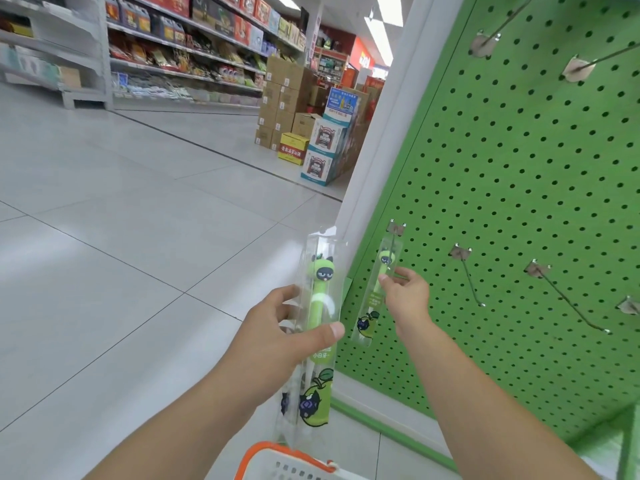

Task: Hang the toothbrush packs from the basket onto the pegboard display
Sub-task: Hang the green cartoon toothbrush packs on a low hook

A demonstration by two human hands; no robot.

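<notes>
My left hand grips a clear toothbrush pack with a green cat-faced brush, held upright beside the white frame of the green pegboard. A second, similar pack hangs on the leftmost lower hook of the board. My right hand pinches this hanging pack at its middle between thumb and fingers. The orange-and-white basket shows at the bottom edge below my left arm; its contents are hidden.
Bare metal hooks stick out of the pegboard to the right of the hung pack, and more hooks higher up. Stacked cartons stand in the aisle behind. Stocked shelves line the far side of the tiled floor.
</notes>
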